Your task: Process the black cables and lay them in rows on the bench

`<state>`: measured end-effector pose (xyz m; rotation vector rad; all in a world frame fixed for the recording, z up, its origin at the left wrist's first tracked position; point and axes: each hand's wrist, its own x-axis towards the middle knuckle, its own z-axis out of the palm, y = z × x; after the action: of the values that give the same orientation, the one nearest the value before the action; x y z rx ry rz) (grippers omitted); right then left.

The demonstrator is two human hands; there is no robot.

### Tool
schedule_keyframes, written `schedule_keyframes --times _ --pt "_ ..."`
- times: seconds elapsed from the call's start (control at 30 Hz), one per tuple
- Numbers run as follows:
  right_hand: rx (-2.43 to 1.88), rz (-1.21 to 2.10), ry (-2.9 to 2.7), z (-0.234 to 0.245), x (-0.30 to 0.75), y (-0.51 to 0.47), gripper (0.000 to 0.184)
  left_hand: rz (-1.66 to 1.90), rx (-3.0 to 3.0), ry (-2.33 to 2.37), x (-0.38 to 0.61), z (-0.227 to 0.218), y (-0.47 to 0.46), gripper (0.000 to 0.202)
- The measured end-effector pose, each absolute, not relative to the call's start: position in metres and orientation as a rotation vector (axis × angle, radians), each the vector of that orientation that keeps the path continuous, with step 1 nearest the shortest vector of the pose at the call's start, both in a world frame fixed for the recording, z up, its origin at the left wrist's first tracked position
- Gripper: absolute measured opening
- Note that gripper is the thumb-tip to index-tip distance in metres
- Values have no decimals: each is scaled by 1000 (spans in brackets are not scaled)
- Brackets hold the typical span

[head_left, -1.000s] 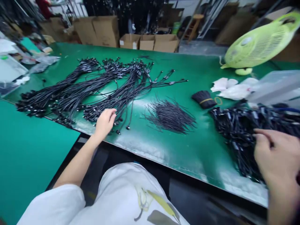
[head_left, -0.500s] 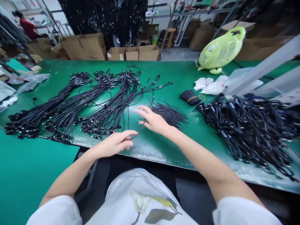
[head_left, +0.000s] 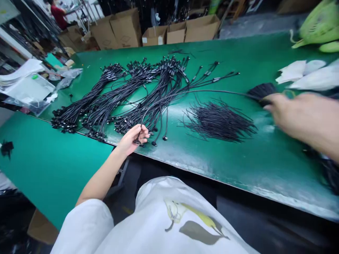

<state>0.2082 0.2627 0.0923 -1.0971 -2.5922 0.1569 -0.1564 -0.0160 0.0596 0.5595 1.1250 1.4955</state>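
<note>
One thin black cable (head_left: 201,91) arcs across the green table from my left hand (head_left: 131,139) to my right hand (head_left: 299,114). My left hand, at the table's near edge, is closed on a small black plug at one end. My right hand is blurred, and the cable runs into its fingers, just beside a tied bundle of short black wires (head_left: 262,91). Long black cables with plugs lie in several bunches (head_left: 111,98) just beyond my left hand. A loose pile of short black wires (head_left: 219,121) lies between my hands.
White sheets (head_left: 292,72) and a lime-green fan (head_left: 320,28) sit at the far right. A blurred heap of black cables (head_left: 328,173) lies at the right edge. A teal mat (head_left: 50,169) lies left of the table. Cardboard boxes (head_left: 127,28) and a person in red (head_left: 58,16) stand beyond.
My hands have moved apart: the left went to the table edge and closed on a plug, and the right swung far right, stretching a cable between them. The view turned slightly.
</note>
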Motion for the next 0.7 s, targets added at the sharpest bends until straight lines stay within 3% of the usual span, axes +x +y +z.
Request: schedule_keyframes --times 0.1,0.3,0.5,0.7 --pt "-1234 -109 -2898 63 226 202 25 1484 616 1115 -127 55 16 19" --pt "-524 445 -3177 73 211 104 17 1077 937 1174 -57 48 50 25" --pt "-593 186 -2911 96 212 110 23 705 1720 1337 -22 66 36 27" --pt "-835 91 -2694 97 221 162 33 667 1296 1127 -30 72 20 35"
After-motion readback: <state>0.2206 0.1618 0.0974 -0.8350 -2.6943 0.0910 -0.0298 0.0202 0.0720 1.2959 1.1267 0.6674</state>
